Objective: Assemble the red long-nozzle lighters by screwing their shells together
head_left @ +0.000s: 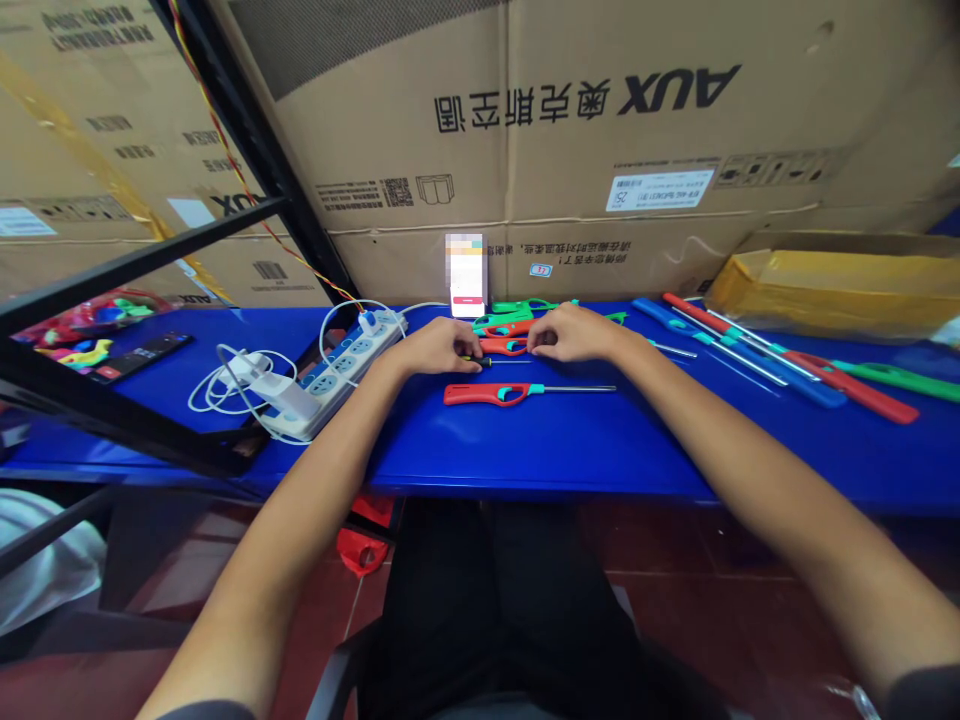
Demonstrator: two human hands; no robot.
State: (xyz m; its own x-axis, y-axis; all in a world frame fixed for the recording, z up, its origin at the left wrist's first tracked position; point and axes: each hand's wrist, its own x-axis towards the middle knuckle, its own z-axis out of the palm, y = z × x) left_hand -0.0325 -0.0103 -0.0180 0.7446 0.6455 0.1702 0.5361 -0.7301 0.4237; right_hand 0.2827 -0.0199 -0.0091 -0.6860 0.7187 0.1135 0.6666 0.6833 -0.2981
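Note:
My left hand (442, 346) is closed, with its fingertips at the yellow-and-black handle of a small screwdriver (487, 362). The thin shaft points right. Just behind it, a red gas lighter (504, 346) lies between my hands, its ends hidden by them. My right hand (570, 333) has its fingers curled together at that lighter's front end; what they pinch is mostly hidden. Nearer to me, another red gas lighter (487, 395) with a metal nozzle lies flat. Green gas lighters (517, 308) lie behind my hands, partly covered.
A white power strip (352, 360) with plugs and cables is left, beside a black metal frame (217, 440). A lit phone (466, 285) leans against a large cardboard box (525, 160). Several long lighters (847, 385) lie right, before a taped carton (840, 285), on the blue tabletop (525, 450).

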